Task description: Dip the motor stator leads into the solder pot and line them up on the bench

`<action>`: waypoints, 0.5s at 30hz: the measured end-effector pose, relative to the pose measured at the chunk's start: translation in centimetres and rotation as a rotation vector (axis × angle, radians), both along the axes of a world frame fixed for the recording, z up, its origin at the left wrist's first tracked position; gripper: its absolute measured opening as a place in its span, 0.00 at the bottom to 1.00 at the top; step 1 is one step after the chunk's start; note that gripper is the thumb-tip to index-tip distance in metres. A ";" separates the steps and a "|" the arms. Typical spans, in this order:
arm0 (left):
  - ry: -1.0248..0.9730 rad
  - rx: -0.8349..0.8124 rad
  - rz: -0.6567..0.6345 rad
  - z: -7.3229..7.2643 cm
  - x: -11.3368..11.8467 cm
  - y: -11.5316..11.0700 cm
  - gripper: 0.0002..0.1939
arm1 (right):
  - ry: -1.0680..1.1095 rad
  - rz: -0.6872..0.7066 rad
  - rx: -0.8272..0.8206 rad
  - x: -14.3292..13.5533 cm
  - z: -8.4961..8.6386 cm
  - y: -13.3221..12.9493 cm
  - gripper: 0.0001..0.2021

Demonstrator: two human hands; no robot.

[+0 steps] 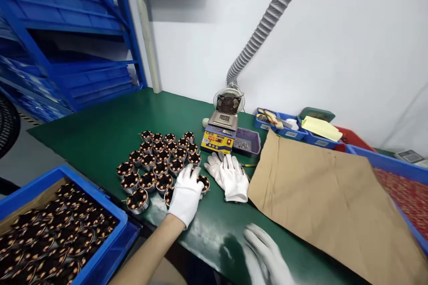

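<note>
Mostly touching or just beside one another, silver-walled metal rings (163, 189) with black interiors and copper-coloured wire coils around their inner edges stand on the green tabletop (100, 133), left of and nearer than the boxy yellow-fronted machine (217, 141), a few trailing a thin wire end. In front of that machine and slightly left, the white-gloved left hand (186, 193) bends its fingers down among the rings, whether gripping one I cannot tell; well in front and to its right, the white-gloved right hand (265, 256) has released, loosely curved fingers.
</note>
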State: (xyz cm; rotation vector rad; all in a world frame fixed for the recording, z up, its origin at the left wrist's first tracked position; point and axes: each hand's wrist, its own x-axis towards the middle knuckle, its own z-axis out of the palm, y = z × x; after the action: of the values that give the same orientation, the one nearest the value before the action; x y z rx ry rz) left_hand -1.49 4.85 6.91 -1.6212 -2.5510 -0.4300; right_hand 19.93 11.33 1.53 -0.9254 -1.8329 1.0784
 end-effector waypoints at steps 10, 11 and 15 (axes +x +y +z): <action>-0.792 0.210 -0.203 -0.3 3.7 -4.6 0.38 | 0.511 0.524 -1.066 -5.8 3.3 -1.7 0.24; -0.808 0.227 -0.179 -0.8 4.0 -5.0 0.43 | 0.563 0.485 -1.182 -5.5 3.6 -2.3 0.22; -0.810 0.283 -0.317 -1.4 4.4 -5.4 0.38 | 0.658 0.412 -1.358 -4.8 4.3 -3.6 0.18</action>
State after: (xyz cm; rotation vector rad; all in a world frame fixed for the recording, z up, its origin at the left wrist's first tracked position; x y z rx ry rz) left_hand 2.94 -0.51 5.56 -2.0196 -2.4796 -1.6915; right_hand 15.13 7.72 5.83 -0.6816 -0.5670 2.6014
